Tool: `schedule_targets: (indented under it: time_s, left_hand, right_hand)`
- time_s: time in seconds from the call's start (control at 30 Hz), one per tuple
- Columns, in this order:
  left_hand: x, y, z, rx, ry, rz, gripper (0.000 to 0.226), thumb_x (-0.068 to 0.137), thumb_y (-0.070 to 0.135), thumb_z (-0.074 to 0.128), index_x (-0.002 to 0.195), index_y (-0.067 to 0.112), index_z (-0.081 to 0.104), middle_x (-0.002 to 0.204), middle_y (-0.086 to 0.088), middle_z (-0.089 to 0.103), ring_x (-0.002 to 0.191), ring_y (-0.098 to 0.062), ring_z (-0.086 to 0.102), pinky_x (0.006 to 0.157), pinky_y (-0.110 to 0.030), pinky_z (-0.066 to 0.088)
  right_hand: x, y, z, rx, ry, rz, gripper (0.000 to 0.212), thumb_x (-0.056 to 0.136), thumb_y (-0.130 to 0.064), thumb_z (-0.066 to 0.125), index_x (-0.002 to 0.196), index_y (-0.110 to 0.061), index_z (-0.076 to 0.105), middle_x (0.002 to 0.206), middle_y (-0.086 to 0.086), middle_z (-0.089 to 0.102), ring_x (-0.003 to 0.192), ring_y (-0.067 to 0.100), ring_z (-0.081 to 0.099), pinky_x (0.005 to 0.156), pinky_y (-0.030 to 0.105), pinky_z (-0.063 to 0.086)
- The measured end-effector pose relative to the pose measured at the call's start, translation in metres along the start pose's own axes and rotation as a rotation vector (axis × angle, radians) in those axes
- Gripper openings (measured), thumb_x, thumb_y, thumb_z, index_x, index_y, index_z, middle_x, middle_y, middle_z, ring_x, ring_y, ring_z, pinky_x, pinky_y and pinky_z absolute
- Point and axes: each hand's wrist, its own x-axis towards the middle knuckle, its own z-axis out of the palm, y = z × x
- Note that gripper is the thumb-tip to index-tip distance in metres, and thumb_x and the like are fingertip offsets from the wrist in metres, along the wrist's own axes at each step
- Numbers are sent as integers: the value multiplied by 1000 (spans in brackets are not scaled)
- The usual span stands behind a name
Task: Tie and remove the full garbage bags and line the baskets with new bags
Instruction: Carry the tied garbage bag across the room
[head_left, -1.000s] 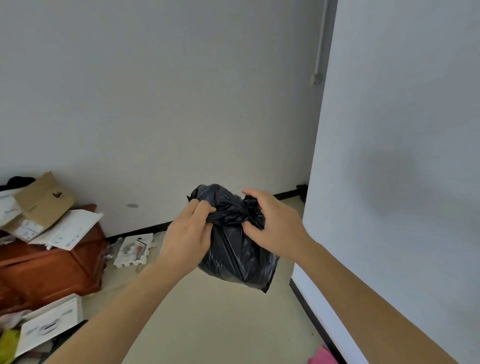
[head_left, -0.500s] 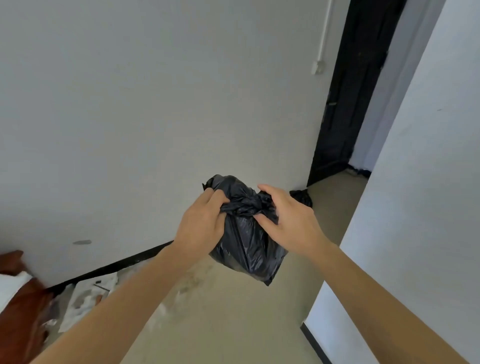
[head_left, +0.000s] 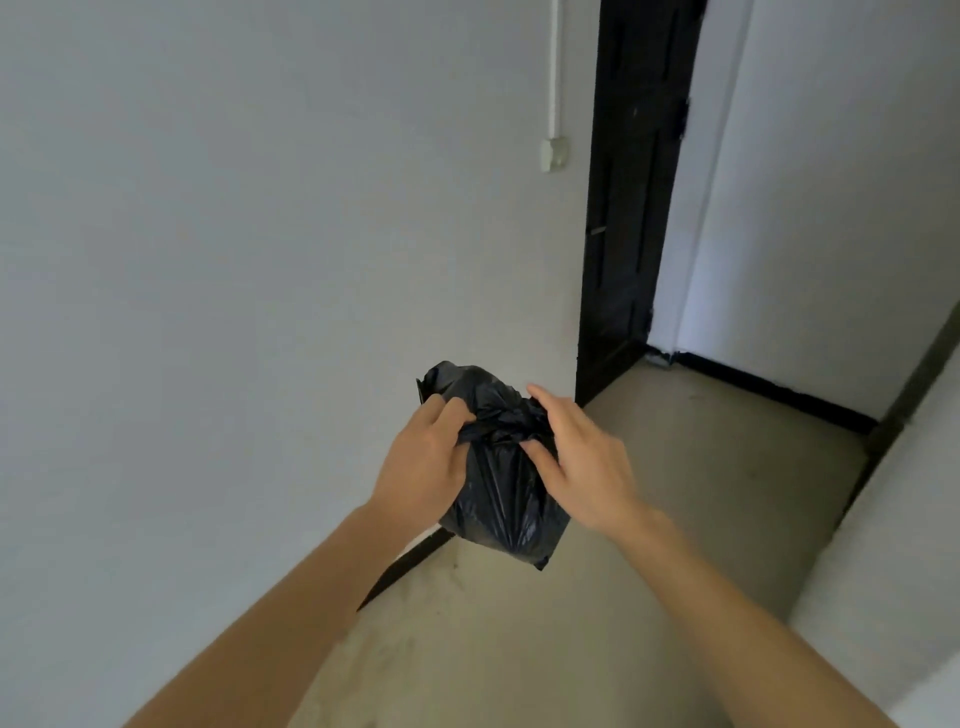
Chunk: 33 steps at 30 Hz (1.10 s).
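Two bare hands meet in the head view, both on a small black garbage bag (head_left: 501, 488) held up in the air in front of the person, well above the beige floor (head_left: 675, 519). The left hand (head_left: 423, 462) grips the bag's left side near the top, its fingers (head_left: 447, 410) curled tight into the gathered plastic. The right hand (head_left: 582, 462) lies against the right side of the bag's neck; its thumb presses into the plastic just under the bunched top, while the other fingers are stretched out fairly straight over the knot area, so its hold is looser than the left's. The top of the bag is crumpled into a twisted bunch between the two hands, and a loose flap sticks up behind the left hand. The rounded body of the bag hangs below the hands, its bottom corner pointing down. Behind the bag stands a white wall (head_left: 260, 260), with a dark doorframe (head_left: 631, 208) to the right of it and a white wall switch (head_left: 554, 154) beside the frame.
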Motion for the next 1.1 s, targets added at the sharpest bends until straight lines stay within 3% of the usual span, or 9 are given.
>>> schedule_targets:
  time_s: [0.1, 0.23, 0.43, 0.57, 0.7, 0.77, 0.9, 1.03, 1.1]
  left_hand:
    - [69, -46, 16, 13, 21, -37, 22, 82, -10, 57, 101, 2, 59, 89, -8, 52, 74, -25, 52, 61, -41, 48]
    - [146, -115, 58, 11, 25, -67, 26, 82, -10, 57, 104, 2, 60, 92, -9, 53, 77, -28, 54, 63, -36, 47]
    - [267, -223, 165, -108, -20, -57, 27, 82, -11, 58, 106, 0, 61, 95, -13, 55, 80, -32, 56, 67, -44, 51]
    - [363, -273, 233, -211, -92, -37, 24, 85, -8, 57, 106, 1, 61, 96, -14, 55, 83, -31, 57, 71, -44, 51]
    - [444, -288, 304, -291, -202, -1, 20, 85, -8, 57, 102, 1, 61, 94, -15, 54, 83, -30, 55, 71, -40, 49]
    - [472, -295, 346, -311, -267, 3, 18, 87, -5, 56, 102, 3, 61, 94, -13, 53, 83, -29, 54, 70, -38, 48]
    - [508, -320, 440, -318, -396, -126, 16, 91, 0, 52, 103, 6, 59, 96, -11, 55, 85, -27, 54, 71, -33, 44]
    - [509, -354, 524, -256, -522, -341, 15, 92, 5, 53, 106, 7, 58, 94, -13, 56, 85, -31, 57, 73, -38, 48]
    - [514, -373, 563, -181, -582, -397, 19, 94, 8, 51, 111, 11, 58, 94, -12, 56, 84, -29, 56, 70, -35, 46]
  right_hand:
    - [77, 25, 30, 3, 19, 5, 57, 99, -37, 50, 150, -26, 26, 121, -5, 54, 100, 11, 58, 67, 27, 47]
    - [164, 71, 82, 33, 5, 5, 57, 100, -36, 48, 150, -28, 23, 121, -6, 53, 100, 12, 57, 68, 32, 50]
    - [279, 179, 165, -45, -45, 32, 56, 101, -37, 49, 151, -25, 26, 124, -3, 55, 103, 14, 58, 70, 33, 52]
    - [354, 249, 189, -62, -86, 117, 56, 101, -37, 48, 151, -26, 24, 128, -1, 55, 110, 16, 57, 79, 40, 55]
    - [394, 326, 198, -103, -62, 239, 55, 100, -34, 51, 150, -26, 30, 129, 0, 58, 107, 17, 58, 77, 23, 44]
    - [405, 366, 209, -124, -81, 287, 52, 101, -33, 50, 149, -25, 33, 129, 1, 59, 106, 18, 59, 77, 25, 44]
    - [421, 450, 256, -50, -178, 336, 40, 101, -27, 48, 141, -21, 42, 126, 2, 59, 103, 22, 61, 80, 35, 53]
    - [428, 524, 322, 33, -313, 333, 33, 100, -23, 53, 131, -15, 50, 120, 4, 59, 101, 22, 61, 76, 24, 45]
    - [432, 556, 353, 40, -369, 327, 34, 100, -26, 53, 132, -13, 50, 123, 6, 59, 103, 23, 61, 76, 25, 47]
